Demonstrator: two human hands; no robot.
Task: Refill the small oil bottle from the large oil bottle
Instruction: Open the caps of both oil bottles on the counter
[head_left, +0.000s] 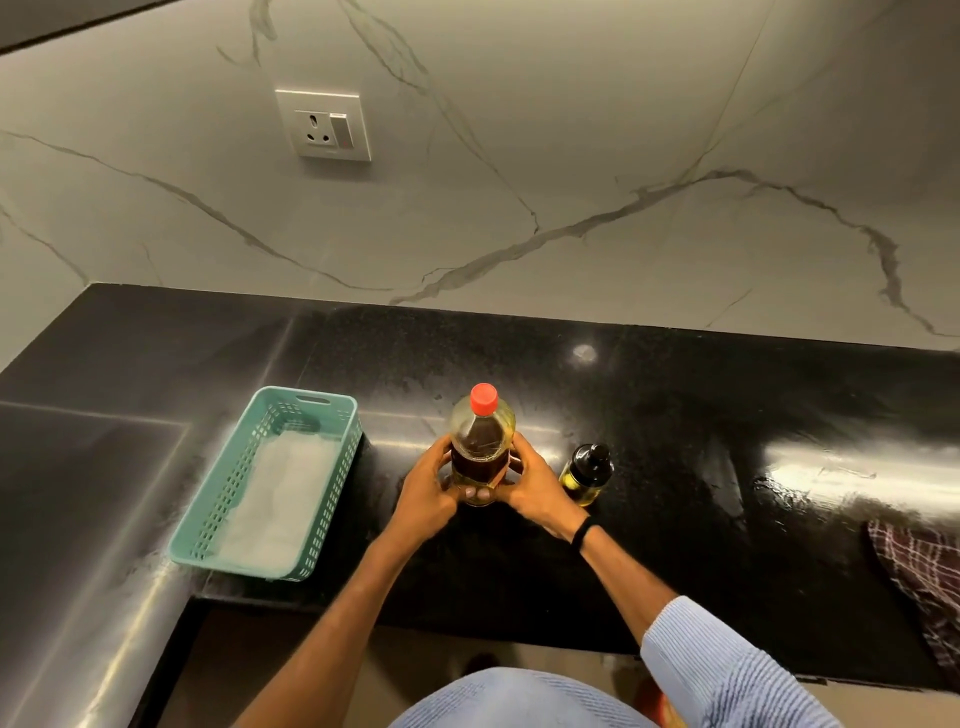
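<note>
Left hand (426, 488) and right hand (535, 488) wrap the large oil bottle (480, 447), which stands upright on the tabletop (675, 415) with the small oil bottle (586, 475) just right of it. Both are capped, so grip low with one hand and unscrew the red cap (484, 399) with the other.

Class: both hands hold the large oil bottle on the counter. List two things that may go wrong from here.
1. The small oil bottle stands close beside the right hand; lifting the large oil bottle may knock it over.
2. The small bottle's neck looks narrow and no funnel shows, so oil may spill on the countertop.
</note>
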